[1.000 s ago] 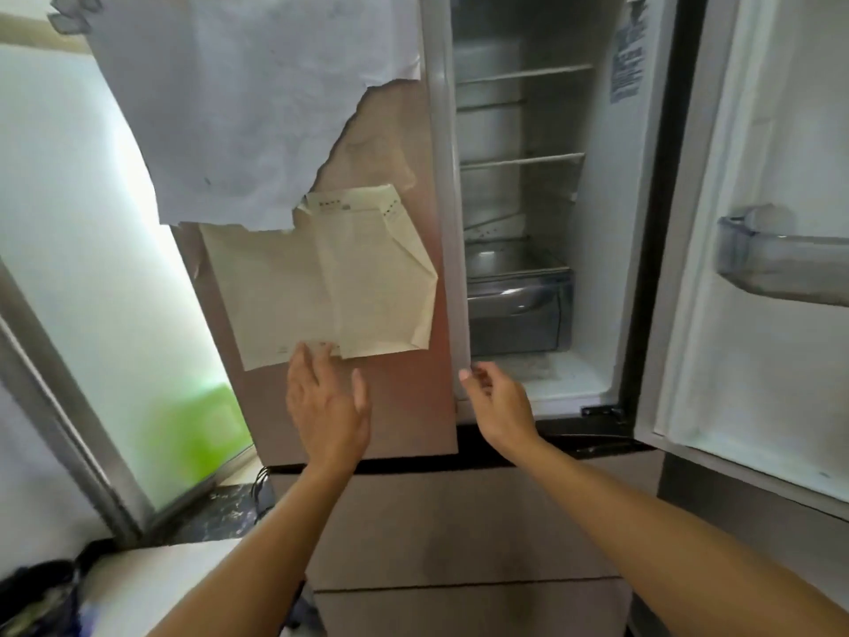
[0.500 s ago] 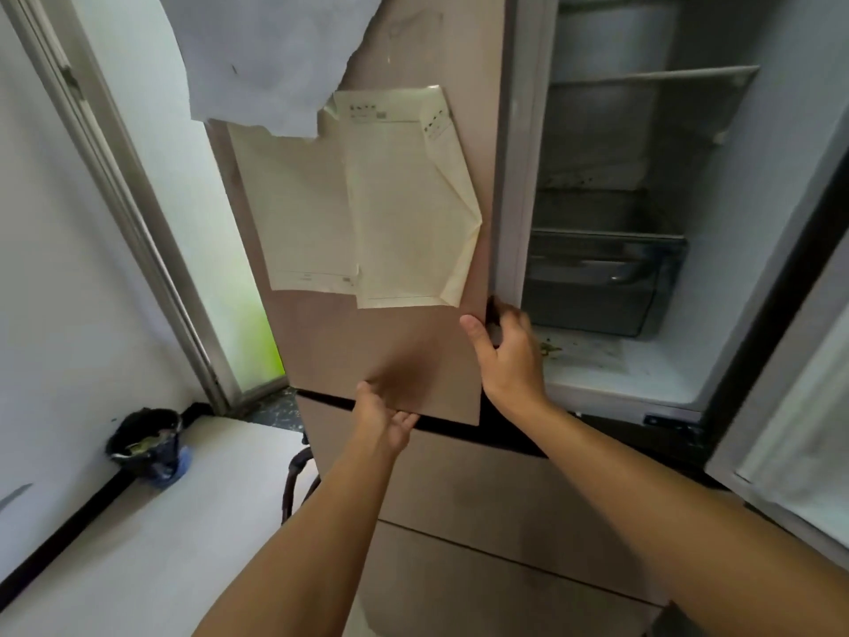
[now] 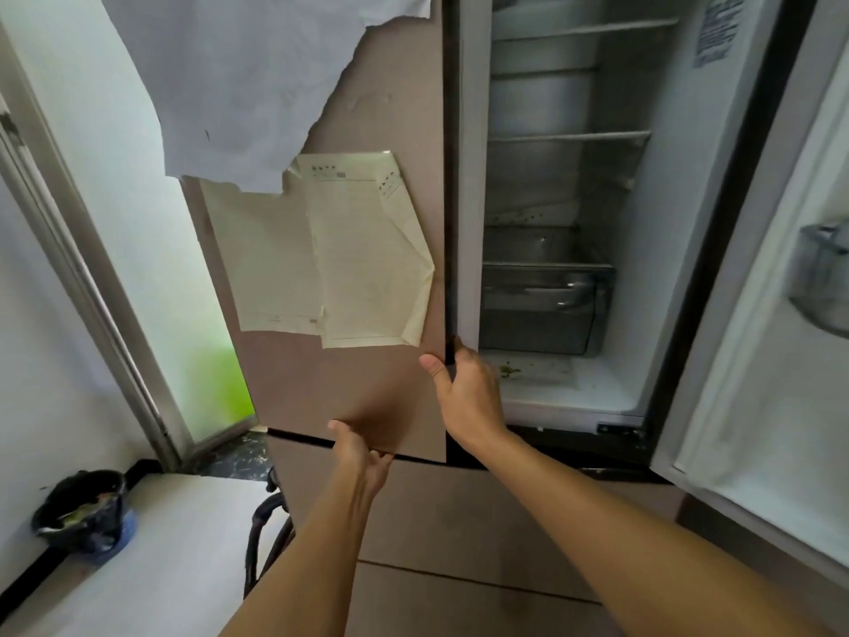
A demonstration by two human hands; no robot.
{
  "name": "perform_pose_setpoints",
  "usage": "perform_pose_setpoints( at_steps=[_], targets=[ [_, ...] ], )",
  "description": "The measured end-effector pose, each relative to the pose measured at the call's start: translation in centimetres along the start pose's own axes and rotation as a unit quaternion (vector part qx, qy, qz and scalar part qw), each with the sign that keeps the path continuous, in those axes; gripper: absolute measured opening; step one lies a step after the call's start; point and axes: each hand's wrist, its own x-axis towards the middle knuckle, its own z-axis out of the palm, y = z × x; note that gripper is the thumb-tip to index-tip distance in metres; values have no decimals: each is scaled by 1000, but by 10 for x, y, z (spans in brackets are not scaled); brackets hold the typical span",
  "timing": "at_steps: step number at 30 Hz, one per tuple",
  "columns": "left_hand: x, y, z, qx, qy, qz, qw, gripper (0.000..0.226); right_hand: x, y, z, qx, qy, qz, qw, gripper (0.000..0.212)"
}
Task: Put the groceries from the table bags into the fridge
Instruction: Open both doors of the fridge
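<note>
The fridge fills the view. Its brown left door (image 3: 367,397) carries taped papers (image 3: 340,250) and stands almost flush with the cabinet. My right hand (image 3: 464,388) grips that door's right edge, thumb on the front and fingers curled behind it. My left hand (image 3: 363,452) holds the door's bottom edge, fingers hooked under it. The right door (image 3: 781,314) hangs wide open. Inside are bare shelves (image 3: 569,137) and a clear drawer (image 3: 542,305). No groceries or bags are visible.
A white counter (image 3: 151,544) lies at lower left with a dark bowl (image 3: 82,512) on it. A window with a metal frame (image 3: 115,314) stands left of the fridge. Lower brown drawer fronts (image 3: 459,521) sit under the doors. A door bin (image 3: 822,278) juts from the right door.
My left hand dropped from the door's front to its bottom edge. My right hand closed round the door's right edge. The camera view shifted between frames.
</note>
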Motion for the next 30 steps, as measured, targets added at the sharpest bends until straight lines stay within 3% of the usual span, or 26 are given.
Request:
perform_pose_setpoints(
  at_steps=[9,13,17,23,27,30],
  targets=[
    [-18,25,-44,103,-47,-33,993,59,-68,-33,1,-66,35,-20,997,69],
    [-42,41,-77,136,-77,-30,987,53,-107,-39,-10,-107,46,-72,991,61],
    [-71,68,-116,206,-91,25,974,44,-124,-50,-21,-101,87,-59,989,63],
    [-100,131,-175,191,-58,47,979,29,-121,-83,-7,-120,84,-52,988,50],
    [-137,177,-197,216,20,154,964,33,-111,-103,27,-177,18,-95,980,45],
    [-143,209,-201,248,43,244,937,60,-105,-115,61,-201,-29,-144,968,40]
  ],
)
